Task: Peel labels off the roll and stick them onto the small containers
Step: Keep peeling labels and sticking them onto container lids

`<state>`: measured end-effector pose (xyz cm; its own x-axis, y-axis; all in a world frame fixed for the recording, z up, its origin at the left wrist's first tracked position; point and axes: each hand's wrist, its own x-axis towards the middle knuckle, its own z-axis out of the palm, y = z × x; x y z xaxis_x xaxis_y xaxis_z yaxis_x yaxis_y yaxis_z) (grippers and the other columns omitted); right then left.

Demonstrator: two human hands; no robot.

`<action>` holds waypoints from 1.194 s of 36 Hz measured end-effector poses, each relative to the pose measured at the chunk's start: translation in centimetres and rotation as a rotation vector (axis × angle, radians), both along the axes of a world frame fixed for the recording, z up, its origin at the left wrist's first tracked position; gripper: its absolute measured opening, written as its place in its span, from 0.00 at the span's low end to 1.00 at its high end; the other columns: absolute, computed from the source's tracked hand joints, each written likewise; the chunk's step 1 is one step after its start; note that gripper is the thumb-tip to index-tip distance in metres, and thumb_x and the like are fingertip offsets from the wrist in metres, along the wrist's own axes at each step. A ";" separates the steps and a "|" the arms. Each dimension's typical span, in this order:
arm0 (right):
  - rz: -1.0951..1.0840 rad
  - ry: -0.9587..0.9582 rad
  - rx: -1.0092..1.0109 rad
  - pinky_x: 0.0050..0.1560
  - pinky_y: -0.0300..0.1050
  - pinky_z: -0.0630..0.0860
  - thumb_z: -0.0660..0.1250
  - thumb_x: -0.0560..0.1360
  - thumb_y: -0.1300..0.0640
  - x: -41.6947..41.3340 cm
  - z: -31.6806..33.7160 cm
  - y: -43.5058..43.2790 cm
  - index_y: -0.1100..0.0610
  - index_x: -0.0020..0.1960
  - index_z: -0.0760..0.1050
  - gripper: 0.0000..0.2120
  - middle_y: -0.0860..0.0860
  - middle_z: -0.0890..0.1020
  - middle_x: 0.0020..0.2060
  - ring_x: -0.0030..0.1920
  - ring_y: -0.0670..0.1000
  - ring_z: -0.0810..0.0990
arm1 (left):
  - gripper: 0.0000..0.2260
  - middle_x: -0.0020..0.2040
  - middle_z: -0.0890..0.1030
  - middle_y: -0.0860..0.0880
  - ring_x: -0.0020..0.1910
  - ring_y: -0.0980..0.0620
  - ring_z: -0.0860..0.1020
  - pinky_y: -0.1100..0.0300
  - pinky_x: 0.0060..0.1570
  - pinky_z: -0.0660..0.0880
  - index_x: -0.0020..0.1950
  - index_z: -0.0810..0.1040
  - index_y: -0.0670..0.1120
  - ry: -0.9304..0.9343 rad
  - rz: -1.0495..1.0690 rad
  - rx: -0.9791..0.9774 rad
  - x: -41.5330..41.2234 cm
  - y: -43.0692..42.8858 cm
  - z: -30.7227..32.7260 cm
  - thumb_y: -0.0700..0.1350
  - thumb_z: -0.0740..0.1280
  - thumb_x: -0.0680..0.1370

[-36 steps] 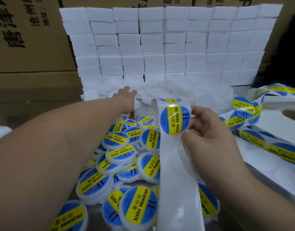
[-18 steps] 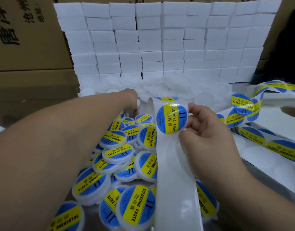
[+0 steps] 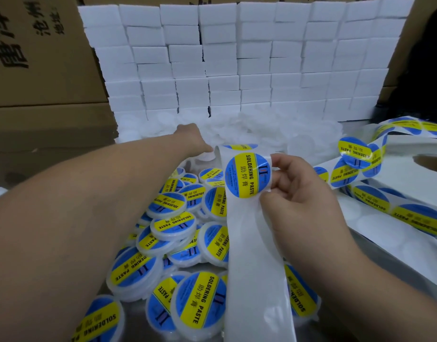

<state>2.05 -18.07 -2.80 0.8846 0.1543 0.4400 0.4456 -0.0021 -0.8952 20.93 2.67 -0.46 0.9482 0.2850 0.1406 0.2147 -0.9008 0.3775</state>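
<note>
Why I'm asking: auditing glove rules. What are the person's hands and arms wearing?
Nothing worn shows. The left hand and right hand are bare, with no gloves, rings or watch. The left forearm and right forearm are bare too, with no sleeve in view.

One head-worn wide view looks forward and down, close over the labelled containers (image 3: 170,225)

Grey, seemingly metal table (image 3: 336,328) bears labelled containers (image 3: 173,225), white boxes (image 3: 254,62).
</note>
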 end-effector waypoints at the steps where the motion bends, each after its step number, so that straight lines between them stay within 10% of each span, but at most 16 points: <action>1: -0.005 0.002 -0.003 0.38 0.37 0.74 0.57 0.71 0.71 0.0 0.0 0.0 0.46 0.47 0.73 0.20 0.51 0.82 0.40 0.41 0.55 0.80 | 0.19 0.49 0.72 0.43 0.50 0.41 0.75 0.49 0.53 0.76 0.44 0.67 0.43 -0.017 0.010 -0.047 -0.1 0.0 0.1 0.54 0.70 0.68; 8: 0.004 0.024 0.032 0.38 0.37 0.76 0.60 0.72 0.70 -0.2 0.3 0.0 0.46 0.45 0.73 0.18 0.45 0.84 0.39 0.38 0.47 0.81 | 0.17 0.40 0.70 0.48 0.38 0.49 0.70 0.59 0.33 0.65 0.58 0.66 0.45 -0.226 0.043 -0.427 -2.7 -0.8 2.5 0.50 0.64 0.73; 12: 0.037 0.041 0.075 0.34 0.34 0.74 0.61 0.72 0.71 -0.4 0.4 0.1 0.47 0.46 0.74 0.18 0.44 0.83 0.36 0.34 0.42 0.79 | 0.10 0.39 0.68 0.49 0.41 0.46 0.69 0.56 0.41 0.66 0.53 0.69 0.47 -0.357 -0.048 -0.683 -7.2 -2.1 5.3 0.49 0.58 0.75; 20: -0.012 0.024 0.046 0.28 0.32 0.70 0.62 0.72 0.69 -0.3 0.4 -0.1 0.44 0.46 0.74 0.18 0.39 0.80 0.32 0.29 0.40 0.75 | 0.08 0.31 0.65 0.51 0.23 0.53 0.63 0.65 0.27 0.58 0.38 0.65 0.50 -0.320 -0.045 -1.200 -19.0 -3.4 7.0 0.52 0.59 0.73; 27: -0.008 -0.003 0.003 0.32 0.28 0.71 0.63 0.73 0.69 0.0 0.2 0.1 0.44 0.48 0.73 0.18 0.35 0.81 0.34 0.31 0.36 0.77 | 0.10 0.27 0.69 0.58 0.25 0.59 0.64 0.69 0.25 0.61 0.33 0.70 0.51 -0.521 -0.331 -0.675 -23.9 -6.5 3.7 0.39 0.61 0.73; 34: 0.031 -0.059 -0.031 0.34 0.27 0.71 0.65 0.73 0.67 0.0 0.0 -0.1 0.42 0.51 0.67 0.20 0.36 0.79 0.33 0.31 0.36 0.77 | 0.06 0.40 0.70 0.55 0.44 0.55 0.69 0.72 0.40 0.63 0.34 0.70 0.57 -0.542 -0.325 -0.158 -23.7 -6.8 2.1 0.55 0.60 0.70; 40: 0.118 -0.099 -0.060 0.50 0.47 0.77 0.64 0.73 0.70 -0.7 -0.2 0.2 0.39 0.54 0.66 0.26 0.48 0.80 0.45 0.45 0.51 0.81 | 0.13 0.40 0.68 0.56 0.47 0.55 0.69 0.63 0.38 0.58 0.51 0.79 0.58 -0.435 -0.305 -0.016 -23.0 -6.4 1.1 0.54 0.61 0.69; 43: 0.186 -0.110 -0.038 0.49 0.41 0.77 0.62 0.73 0.72 -0.7 -0.1 0.2 0.39 0.57 0.65 0.28 0.44 0.82 0.45 0.45 0.44 0.82 | 0.16 0.39 0.68 0.55 0.45 0.56 0.67 0.64 0.37 0.59 0.52 0.79 0.58 -0.432 -0.324 -0.054 -23.1 -6.3 1.1 0.55 0.58 0.68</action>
